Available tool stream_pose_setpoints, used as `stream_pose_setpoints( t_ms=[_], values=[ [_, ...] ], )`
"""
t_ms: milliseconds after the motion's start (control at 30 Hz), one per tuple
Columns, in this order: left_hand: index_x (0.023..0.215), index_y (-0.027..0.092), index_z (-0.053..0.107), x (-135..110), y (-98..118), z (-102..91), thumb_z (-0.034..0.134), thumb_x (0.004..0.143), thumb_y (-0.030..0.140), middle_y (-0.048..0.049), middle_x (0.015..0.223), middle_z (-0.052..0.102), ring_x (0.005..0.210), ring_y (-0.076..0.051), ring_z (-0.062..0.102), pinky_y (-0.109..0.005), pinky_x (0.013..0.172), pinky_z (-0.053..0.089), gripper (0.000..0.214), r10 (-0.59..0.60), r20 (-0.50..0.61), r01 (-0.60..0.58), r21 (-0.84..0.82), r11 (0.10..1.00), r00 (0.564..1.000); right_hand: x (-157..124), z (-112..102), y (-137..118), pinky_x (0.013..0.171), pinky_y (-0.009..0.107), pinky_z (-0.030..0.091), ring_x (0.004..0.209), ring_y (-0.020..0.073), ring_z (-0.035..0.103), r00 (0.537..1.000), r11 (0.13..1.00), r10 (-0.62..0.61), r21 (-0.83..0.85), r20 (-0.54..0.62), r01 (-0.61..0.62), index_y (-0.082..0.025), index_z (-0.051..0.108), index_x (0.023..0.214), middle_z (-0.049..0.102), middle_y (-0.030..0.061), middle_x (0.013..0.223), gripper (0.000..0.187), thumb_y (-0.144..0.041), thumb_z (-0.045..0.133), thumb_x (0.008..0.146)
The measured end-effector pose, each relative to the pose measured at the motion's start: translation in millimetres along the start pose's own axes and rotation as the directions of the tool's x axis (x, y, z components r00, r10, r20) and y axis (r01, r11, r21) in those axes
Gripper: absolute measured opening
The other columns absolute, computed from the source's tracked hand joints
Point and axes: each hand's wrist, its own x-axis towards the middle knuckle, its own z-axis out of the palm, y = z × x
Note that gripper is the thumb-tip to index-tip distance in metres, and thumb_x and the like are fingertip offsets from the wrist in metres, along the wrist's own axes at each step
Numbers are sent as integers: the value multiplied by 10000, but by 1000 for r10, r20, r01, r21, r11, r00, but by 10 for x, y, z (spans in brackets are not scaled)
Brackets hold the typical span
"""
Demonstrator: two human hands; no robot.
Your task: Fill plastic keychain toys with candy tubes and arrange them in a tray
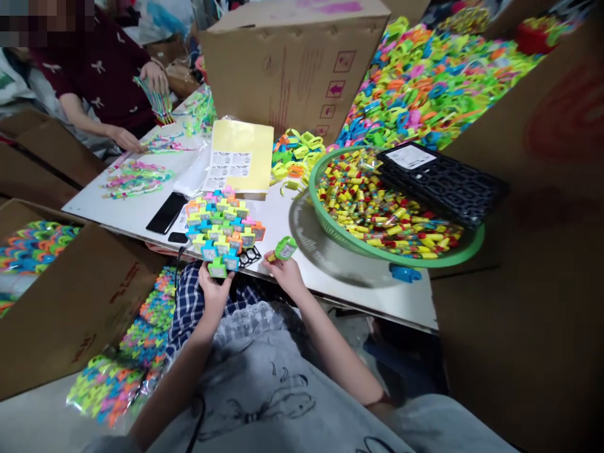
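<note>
Colourful toy watches [221,223] stand packed in rows on a black plastic grid [250,256], which shows at its right corner. My left hand [214,288] grips the near edge of this grid, just below a green watch. To the right of it, my right hand [285,274] pinches a green toy watch [285,248] with a small yellow-and-red piece by the fingertips. That watch is apart from the grid, its grey face turned up. Beside my right hand is a green basket [325,217] heaped with small yellow-and-red tubes [377,207].
A black grid tray [443,179] lies across the basket. Behind stand a cardboard box [283,75] and a big heap of loose watches [415,94]. A phone [167,212] and yellow card [255,154] lie on the table [264,214]. A co-worker [104,82] handles thin colourful strips at left.
</note>
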Motion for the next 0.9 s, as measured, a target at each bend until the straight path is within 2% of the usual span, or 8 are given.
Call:
stream_pose_setpoints(
  t_ms=[167,333,567,733,900],
  values=[
    [1014,175,579,87,-33,1,686,705,423,-144,1113,565,1160,-326,479,-468,1028,356,410,95,136,-109,97,989,986,18,243,-5,791,327,505,777,193,651,998,1000,-13,8,62,13,-184,656,854,704,33,849,193,-302,664,701],
    [1025,182,604,133,214,108,683,736,349,-133,1161,585,1207,-309,462,-423,1041,346,342,186,216,-212,106,971,958,71,217,146,818,349,518,836,215,662,998,998,-55,-33,26,56,-193,663,856,705,50,918,183,-306,663,713],
    [1156,210,576,136,507,426,665,748,317,-130,1279,550,1314,-343,357,-535,1077,219,431,108,318,-170,176,970,942,172,-45,246,781,352,526,834,224,651,980,968,-172,-205,-103,148,-184,656,848,689,80,931,190,-354,608,779],
    [1201,190,564,133,565,495,641,749,248,-135,1317,528,1336,-323,330,-483,1118,198,463,108,346,-161,127,979,932,223,-80,257,832,390,494,919,256,624,948,858,-306,-457,-86,235,-197,671,845,695,93,917,153,-328,597,817],
    [1229,177,551,103,591,473,621,749,191,-150,1354,501,1339,-345,321,-579,1120,81,486,66,352,-132,169,977,934,241,-56,280,829,407,472,899,259,604,916,769,-399,-556,-31,316,-183,660,887,685,109,906,161,-292,548,849]
  ],
)
